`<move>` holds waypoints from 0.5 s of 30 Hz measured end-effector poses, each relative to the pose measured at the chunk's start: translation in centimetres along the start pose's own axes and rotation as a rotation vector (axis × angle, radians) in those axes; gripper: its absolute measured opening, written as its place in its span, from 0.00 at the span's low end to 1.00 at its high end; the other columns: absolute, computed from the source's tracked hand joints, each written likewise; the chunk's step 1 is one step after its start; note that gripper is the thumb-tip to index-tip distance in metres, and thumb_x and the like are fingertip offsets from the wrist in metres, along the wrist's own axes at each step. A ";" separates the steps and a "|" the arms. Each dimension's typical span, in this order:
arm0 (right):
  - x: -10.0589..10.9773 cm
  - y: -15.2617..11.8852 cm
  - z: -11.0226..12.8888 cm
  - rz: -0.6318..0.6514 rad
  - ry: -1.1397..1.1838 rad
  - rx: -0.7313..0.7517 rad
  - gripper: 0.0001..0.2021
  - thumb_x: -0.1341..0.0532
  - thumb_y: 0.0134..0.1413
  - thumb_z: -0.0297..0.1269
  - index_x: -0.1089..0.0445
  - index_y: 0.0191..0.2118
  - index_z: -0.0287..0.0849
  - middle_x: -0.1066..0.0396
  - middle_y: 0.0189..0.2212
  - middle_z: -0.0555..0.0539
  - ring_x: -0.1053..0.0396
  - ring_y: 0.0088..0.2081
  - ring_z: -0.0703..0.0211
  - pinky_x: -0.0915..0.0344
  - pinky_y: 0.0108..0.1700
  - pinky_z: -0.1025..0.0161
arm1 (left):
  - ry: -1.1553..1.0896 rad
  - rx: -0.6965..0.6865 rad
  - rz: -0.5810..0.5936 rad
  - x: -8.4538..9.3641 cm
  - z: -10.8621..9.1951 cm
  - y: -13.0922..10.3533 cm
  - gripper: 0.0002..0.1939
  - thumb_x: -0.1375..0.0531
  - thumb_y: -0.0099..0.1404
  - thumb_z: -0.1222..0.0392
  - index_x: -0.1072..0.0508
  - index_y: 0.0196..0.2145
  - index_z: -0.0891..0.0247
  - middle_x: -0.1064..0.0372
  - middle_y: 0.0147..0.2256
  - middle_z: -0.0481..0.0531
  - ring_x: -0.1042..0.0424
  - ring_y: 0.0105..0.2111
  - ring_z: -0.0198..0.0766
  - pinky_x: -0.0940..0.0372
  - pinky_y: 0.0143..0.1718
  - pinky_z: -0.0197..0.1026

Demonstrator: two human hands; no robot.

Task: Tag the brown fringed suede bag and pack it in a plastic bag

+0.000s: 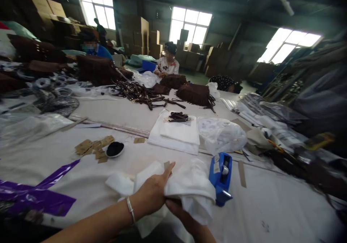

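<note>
A bunched white soft sheet [189, 181], like thin cloth or foam wrap, lies folded over at the front of the table. My left hand [153, 190], with a bracelet at the wrist, grips its left side; one finger points forward and the others are partly hidden. Under the near edge, my right hand [180, 212] holds the same sheet, its fingertips tucked beneath the fold. Just beyond my left fingertip shows a small tan tag [166, 164]. Right of the sheet stands a blue tape dispenser [221, 174], close against it. Whatever is inside the sheet is hidden.
Tan cards [94, 147] and a white dish of black bits [115, 149] lie left. Ahead are stacked white sheets [173, 138] with dark straps [177, 117], a clear plastic bag [223, 134] and brown fringed bags [195, 95]. Purple tape [51, 199] crosses the left edge. Co-workers sit beyond.
</note>
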State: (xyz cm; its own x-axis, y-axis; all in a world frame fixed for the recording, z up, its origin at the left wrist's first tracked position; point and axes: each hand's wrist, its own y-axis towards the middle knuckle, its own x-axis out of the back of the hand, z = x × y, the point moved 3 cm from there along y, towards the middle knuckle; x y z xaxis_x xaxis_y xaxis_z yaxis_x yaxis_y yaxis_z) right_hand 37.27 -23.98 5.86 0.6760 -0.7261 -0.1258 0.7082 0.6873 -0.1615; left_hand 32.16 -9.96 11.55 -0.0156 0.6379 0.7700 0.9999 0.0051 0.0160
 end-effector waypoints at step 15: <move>-1.8 -1.3 -1.3 -0.446 0.024 0.116 0.15 0.40 0.51 0.51 0.27 0.35 0.45 0.27 0.32 0.44 0.32 0.38 0.50 0.35 0.40 0.56 | -0.443 0.039 -0.015 0.3 0.2 -1.5 0.44 0.47 0.66 0.50 0.72 0.66 0.66 0.31 0.45 0.58 0.32 0.45 0.44 0.40 0.51 0.49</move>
State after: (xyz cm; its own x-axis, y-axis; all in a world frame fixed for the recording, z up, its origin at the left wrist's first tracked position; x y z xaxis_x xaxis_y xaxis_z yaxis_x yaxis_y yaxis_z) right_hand 34.86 -23.63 4.99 0.2959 -0.9508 -0.0916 0.9479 0.3041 -0.0950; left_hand 30.62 -9.63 11.61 -0.0342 0.9061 0.4217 0.9992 0.0405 -0.0061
